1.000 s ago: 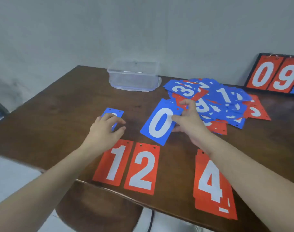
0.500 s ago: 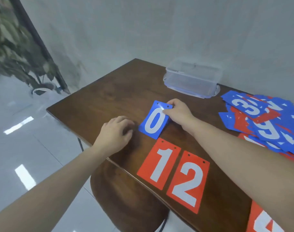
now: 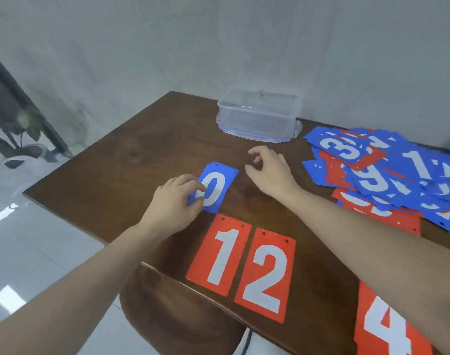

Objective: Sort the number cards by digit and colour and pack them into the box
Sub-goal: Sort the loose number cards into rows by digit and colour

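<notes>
A pale grey wall fills the upper half of the head view, and below it a dark brown wooden table [image 3: 131,160] runs from the centre down to the lower right. At the far left a potted plant [image 3: 11,129] stands on a glossy tiled floor, and the brown seat of a chair [image 3: 172,321] shows under the table's near edge at the bottom centre.

A clear plastic box [image 3: 258,115] sits open at the back of the table, against the wall, just above centre. In the middle of the frame lies a small stack of blue 0 cards [image 3: 215,188]. The left hand [image 3: 172,203] rests on the stack's lower left part, its fingertips [image 3: 202,188] curled onto the top card's face and pinching its near edge. The right hand [image 3: 268,167] is held just right of the stack and apart from it, fingers loosely curled, thumb and forefinger parted, holding nothing.

Below the stack, near the table's front edge, a red 1 card [image 3: 220,254] and a red 2 card [image 3: 266,275] lie side by side, nearly touching. In the lower right corner a red 4 card [image 3: 387,329] lies partly under the right forearm. At the right edge of the frame a loose pile of mixed cards [image 3: 387,175], blue over red, spreads across the table, with a 3, a 9 and a 1 legible on top.
</notes>
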`<state>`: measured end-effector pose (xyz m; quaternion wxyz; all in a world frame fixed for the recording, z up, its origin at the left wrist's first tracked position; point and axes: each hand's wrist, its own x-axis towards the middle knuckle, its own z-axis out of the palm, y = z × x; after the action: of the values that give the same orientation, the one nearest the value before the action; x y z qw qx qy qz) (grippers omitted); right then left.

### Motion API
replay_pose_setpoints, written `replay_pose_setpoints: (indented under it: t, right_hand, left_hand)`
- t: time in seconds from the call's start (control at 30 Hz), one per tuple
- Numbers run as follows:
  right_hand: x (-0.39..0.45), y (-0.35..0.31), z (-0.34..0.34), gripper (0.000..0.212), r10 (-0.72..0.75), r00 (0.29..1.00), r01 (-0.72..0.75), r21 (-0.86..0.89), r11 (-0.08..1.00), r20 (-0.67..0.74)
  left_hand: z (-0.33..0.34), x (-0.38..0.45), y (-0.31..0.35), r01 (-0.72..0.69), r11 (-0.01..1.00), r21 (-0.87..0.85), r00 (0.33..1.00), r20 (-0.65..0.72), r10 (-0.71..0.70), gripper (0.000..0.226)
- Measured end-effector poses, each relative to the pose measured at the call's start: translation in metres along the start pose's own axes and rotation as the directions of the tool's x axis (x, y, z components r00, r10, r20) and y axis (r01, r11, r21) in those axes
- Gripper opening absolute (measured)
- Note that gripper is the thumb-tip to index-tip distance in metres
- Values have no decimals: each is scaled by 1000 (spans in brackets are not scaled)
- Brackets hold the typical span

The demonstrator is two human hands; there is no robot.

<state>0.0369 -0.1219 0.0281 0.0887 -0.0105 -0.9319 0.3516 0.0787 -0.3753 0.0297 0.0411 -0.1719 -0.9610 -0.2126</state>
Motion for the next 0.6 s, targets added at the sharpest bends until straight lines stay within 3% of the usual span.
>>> replay_pose_setpoints:
  t: [0.2, 0.37, 0.5, 0.6]
  right_hand:
    - [-28, 70, -83, 34, 184, 977, -176, 83, 981, -103]
    - [-68, 131, -148, 22, 283, 933, -258, 133, 957, -223]
    - [-104, 173, -193, 22, 352, 892, -318, 160, 934, -284]
    - [-128, 200, -218, 22, 372, 881, -340, 155, 927, -293]
  left_hand:
    - [28, 52, 72, -172, 981, -89, 984, 35, 176, 23]
    - [56, 82, 140, -304, 941, -149, 943, 90, 319, 22]
    - [80, 100, 184, -335, 920, -204, 913, 172, 370, 29]
    - [100, 109, 211, -259, 920, -294, 924, 201, 324, 38]
